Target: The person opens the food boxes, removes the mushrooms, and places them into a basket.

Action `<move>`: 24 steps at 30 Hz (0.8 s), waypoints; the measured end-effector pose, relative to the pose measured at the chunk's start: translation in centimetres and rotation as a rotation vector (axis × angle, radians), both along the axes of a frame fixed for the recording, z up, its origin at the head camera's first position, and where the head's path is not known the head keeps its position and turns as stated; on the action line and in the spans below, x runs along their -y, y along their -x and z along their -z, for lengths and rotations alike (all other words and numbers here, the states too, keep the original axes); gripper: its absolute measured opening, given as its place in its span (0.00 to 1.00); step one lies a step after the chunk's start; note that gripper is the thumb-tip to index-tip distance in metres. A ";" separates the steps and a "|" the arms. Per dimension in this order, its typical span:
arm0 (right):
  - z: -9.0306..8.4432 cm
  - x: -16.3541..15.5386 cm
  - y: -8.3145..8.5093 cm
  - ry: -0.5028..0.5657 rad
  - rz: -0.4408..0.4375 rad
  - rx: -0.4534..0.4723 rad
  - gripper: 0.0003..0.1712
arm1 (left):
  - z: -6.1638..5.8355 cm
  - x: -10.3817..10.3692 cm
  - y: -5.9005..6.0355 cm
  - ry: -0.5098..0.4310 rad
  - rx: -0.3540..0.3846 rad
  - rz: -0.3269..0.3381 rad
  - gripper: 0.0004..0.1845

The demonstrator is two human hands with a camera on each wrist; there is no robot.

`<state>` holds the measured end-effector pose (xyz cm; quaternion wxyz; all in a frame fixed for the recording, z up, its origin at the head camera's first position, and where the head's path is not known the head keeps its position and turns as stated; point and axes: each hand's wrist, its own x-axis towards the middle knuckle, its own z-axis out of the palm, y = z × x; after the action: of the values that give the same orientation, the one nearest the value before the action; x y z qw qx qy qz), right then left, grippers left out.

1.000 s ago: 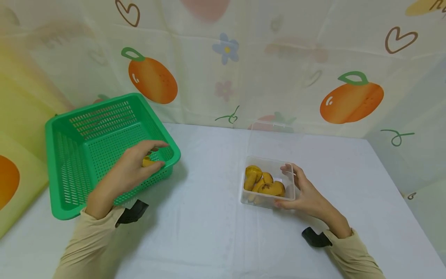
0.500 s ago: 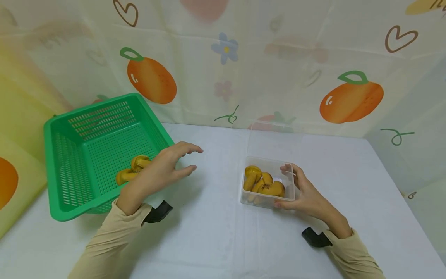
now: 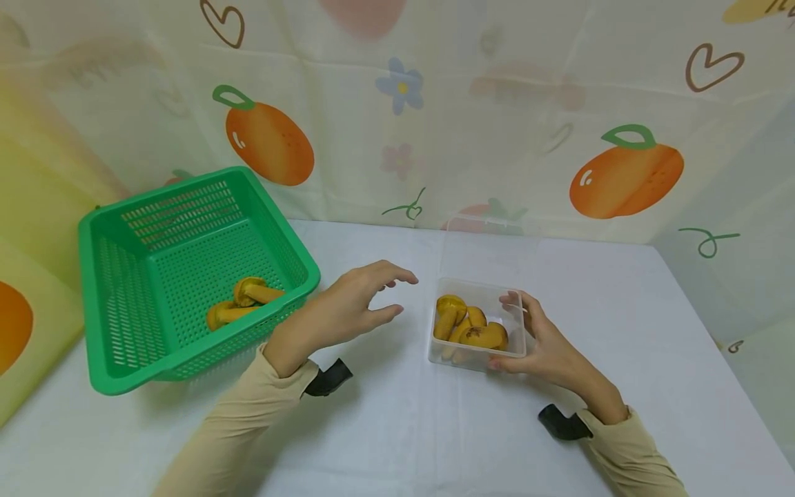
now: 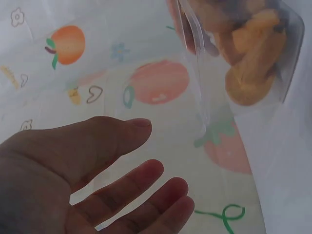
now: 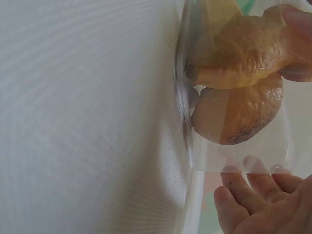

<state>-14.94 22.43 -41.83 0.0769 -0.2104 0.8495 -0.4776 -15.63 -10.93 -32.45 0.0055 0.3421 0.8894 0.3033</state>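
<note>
My left hand [image 3: 348,307] is in the air between the green basket and the clear plastic box, thumb and fingers apart, holding nothing. In the left wrist view its fingertips point toward the box. My right hand [image 3: 549,352] grips the right end of the clear plastic box [image 3: 475,357], thumb at the front and fingers at the back. Several yellow-brown mushrooms [image 3: 487,336] lie inside the box; the right wrist view shows a mushroom [image 5: 243,114] through the wall. Two more mushrooms [image 3: 248,291] rest in the green basket [image 3: 180,276], near its front right side.
The box's clear lid [image 3: 487,219] stands up at its back edge. A white cloth [image 3: 385,428] covers the table, and a printed curtain [image 3: 459,138] hangs close behind it. The basket stands at the left, beside a yellow side curtain [image 3: 37,241].
My left hand has let go of a mushroom in the basket, risen over the basket's rim and moved right toward the box. The right hand and box have stayed in place.
</note>
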 end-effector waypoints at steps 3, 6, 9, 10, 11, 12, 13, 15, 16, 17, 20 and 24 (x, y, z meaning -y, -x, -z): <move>0.1 0.1 0.0 -0.003 0.000 -0.006 0.59 | 0.1 -0.9 0.2 0.030 0.023 0.023 0.21; 0.1 0.1 0.0 -0.009 0.004 -0.005 0.60 | 0.0 -1.8 0.3 0.056 0.043 0.037 0.22; 0.1 0.1 0.0 -0.010 0.007 -0.003 0.60 | 0.0 -2.6 0.5 0.069 0.053 0.050 0.21; 0.1 0.1 0.0 -0.011 0.007 -0.003 0.60 | 0.1 -2.8 0.5 0.072 0.057 0.056 0.21; 0.1 0.1 0.0 -0.011 0.008 -0.003 0.60 | 0.1 -3.1 0.6 0.072 0.061 0.065 0.21; 0.1 0.1 0.0 -0.011 0.009 -0.003 0.60 | 0.1 -3.4 0.6 0.073 0.066 0.073 0.21; 0.1 0.1 0.0 -0.011 0.010 -0.002 0.60 | 0.2 -3.7 0.7 0.074 0.073 0.083 0.21; 0.1 0.0 0.0 -0.011 0.010 0.000 0.60 | 0.2 -4.3 0.7 0.072 0.095 0.103 0.21; 0.1 0.0 0.0 -0.009 0.010 0.003 0.60 | 0.2 -4.6 0.8 0.071 0.106 0.113 0.21; 0.1 0.0 -0.1 -0.007 0.010 0.004 0.60 | 0.3 -4.8 0.8 0.069 0.116 0.122 0.21; 0.1 0.0 -0.1 -0.002 0.006 0.006 0.60 | 0.5 -5.7 0.8 0.062 0.148 0.145 0.21; 0.0 0.0 -0.1 -0.001 -0.002 -0.003 0.59 | 0.7 -6.6 1.0 0.061 0.167 0.175 0.21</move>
<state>-14.89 22.47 -41.87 0.0759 -0.2119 0.8497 -0.4767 -16.62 -4.33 -33.17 0.1166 0.3914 0.8614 0.3019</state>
